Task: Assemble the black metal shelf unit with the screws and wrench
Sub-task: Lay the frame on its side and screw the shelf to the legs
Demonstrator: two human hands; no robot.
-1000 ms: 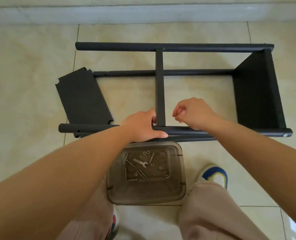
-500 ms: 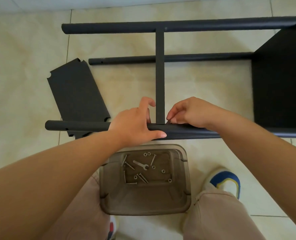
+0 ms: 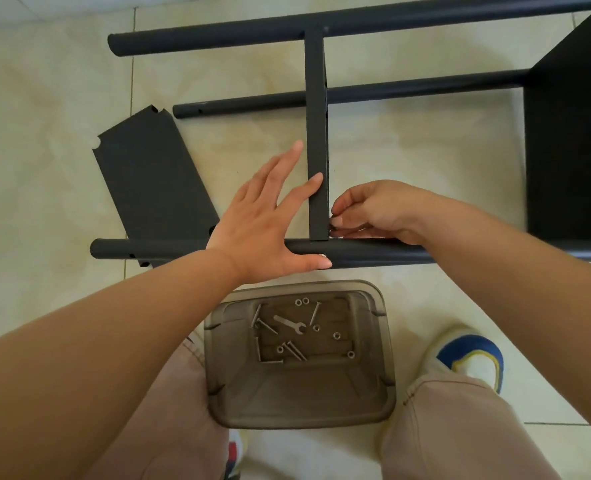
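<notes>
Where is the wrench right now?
In the head view, the wrench lies in the brown plastic bin among loose screws, bottom centre, between the person's knees.

left hand (image 3: 266, 223): palm down, fingers straight and spread, thumb stretched out to the right; forearm reaches in from the lower left | right hand (image 3: 373, 211): knuckles up, fingers curled, fingertips (image 3: 337, 221) pinched together at its left edge; what they pinch is too small to tell; forearm enters from the right
</notes>
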